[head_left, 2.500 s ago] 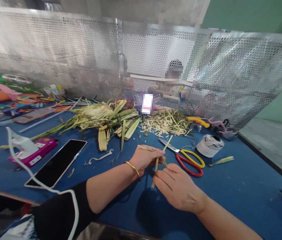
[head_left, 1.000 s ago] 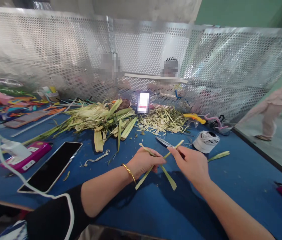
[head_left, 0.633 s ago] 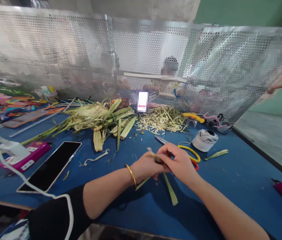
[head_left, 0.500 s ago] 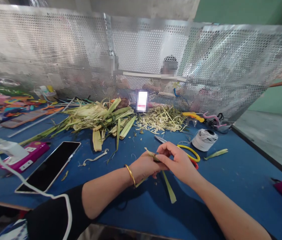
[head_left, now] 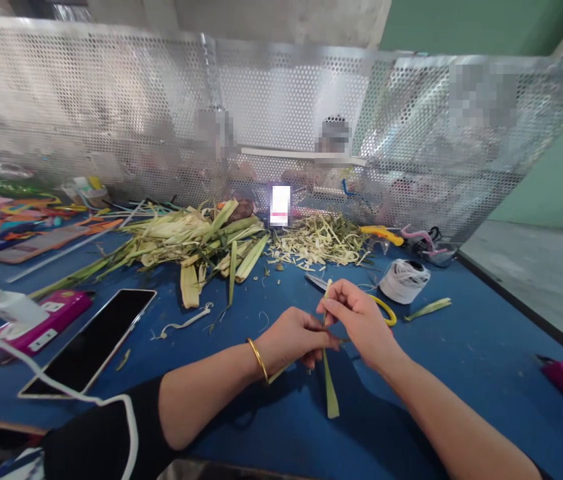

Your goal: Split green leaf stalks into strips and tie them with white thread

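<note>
My left hand (head_left: pixel 301 339), with a gold bangle at its wrist, is closed on crossed pale-green leaf strips (head_left: pixel 330 393). One strip hangs down below the fingers, and another end sticks out near the bangle. My right hand (head_left: pixel 356 317) pinches the upper end of a strip between thumb and fingers, just above the left hand. Where the strips cross is mostly hidden by the fingers. Behind my right hand lie scissors (head_left: pixel 384 311), their handles partly covered. A spool of white string (head_left: pixel 404 281) stands to the right of them.
A heap of long leaves (head_left: pixel 181 240) and a pile of trimmed scraps (head_left: pixel 318 240) lie at the back. On the left are a black-screened phone (head_left: pixel 94 340) and a magenta power strip (head_left: pixel 36 327) with a white cable. A perforated metal screen (head_left: pixel 281 87) stands behind, people beyond it.
My right hand moved from below the left to above it and now lifts a strip end upright. The hanging strip swung to point straighter down. A passer-by moved left behind the screen.
</note>
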Available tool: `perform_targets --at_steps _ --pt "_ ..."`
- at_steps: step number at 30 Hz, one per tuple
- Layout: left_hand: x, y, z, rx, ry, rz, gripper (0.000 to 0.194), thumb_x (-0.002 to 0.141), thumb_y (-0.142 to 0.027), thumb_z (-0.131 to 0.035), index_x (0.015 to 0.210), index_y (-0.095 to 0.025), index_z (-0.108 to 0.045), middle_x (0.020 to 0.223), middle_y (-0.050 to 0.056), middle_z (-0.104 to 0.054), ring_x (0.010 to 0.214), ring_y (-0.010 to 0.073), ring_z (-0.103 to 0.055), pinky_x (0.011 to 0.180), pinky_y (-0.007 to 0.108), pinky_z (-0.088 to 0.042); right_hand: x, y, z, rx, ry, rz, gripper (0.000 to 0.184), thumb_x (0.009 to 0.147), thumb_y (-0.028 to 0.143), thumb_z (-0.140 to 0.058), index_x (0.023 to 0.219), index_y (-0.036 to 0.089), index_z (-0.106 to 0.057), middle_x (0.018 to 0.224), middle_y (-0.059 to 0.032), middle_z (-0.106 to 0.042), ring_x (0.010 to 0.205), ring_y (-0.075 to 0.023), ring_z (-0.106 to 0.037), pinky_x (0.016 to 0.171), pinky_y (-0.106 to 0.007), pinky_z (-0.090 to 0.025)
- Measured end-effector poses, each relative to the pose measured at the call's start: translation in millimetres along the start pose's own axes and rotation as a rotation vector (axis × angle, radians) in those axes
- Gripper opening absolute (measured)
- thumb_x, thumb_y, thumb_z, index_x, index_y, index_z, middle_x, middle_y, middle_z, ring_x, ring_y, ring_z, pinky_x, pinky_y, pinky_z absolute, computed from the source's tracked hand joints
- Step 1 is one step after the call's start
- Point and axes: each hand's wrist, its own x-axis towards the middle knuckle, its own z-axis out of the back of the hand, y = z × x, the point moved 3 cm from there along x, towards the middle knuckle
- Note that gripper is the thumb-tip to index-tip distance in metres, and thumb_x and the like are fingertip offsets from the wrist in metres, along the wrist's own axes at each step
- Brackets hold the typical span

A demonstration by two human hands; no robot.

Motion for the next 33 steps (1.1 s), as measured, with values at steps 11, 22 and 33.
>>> perform_targets --at_steps 11,22,33 --pt "-1.5 -3.5 5.0 -0.009 0.021 -0.068 0.028 0.066 -0.039 -0.069 0.055 -0.014 -0.061 0.046 -0.004 -0.052 0.037 0.0055 -0.042 0.041 0.020 -0.033 -0.9 8.3 -3.7 0.067 -0.071 0.048 0.013 0.078 0.030 -0.055 0.070 0.021 -0.049 0.065 0.0025 -0.059 0.058 -0.0121 -0.057 0.060 -0.026 -0.046" --pt "-2.6 -8.1 10.8 -0.106 -0.035 -0.057 0.026 0.070 -0.038 -0.066 0.068 -0.012 -0.068 0.047 -0.004 -0.051 0.038 0.0053 -0.043 0.042 0.019 -0.035 2.4 12.5 12.5 -0.345 -0.029 0.396 0.007 0.084 0.026 -0.052 0.081 0.020 -0.054 0.092 -0.0064 -0.060 0.083 -0.0182 -0.058 0.077 -0.034 -0.046" --pt "1.3 -7.2 21.5 -0.222 -0.063 -0.012 0.021 0.067 -0.030 -0.072 0.067 -0.009 -0.068 0.048 -0.002 -0.054 0.039 0.0058 -0.047 0.044 0.020 -0.039 10.0 4.6 39.7 -0.975 0.053 0.686 0.022 0.092 0.019 -0.045 0.076 0.020 -0.059 0.077 -0.0019 -0.066 0.075 -0.0166 -0.059 0.094 -0.040 -0.035"
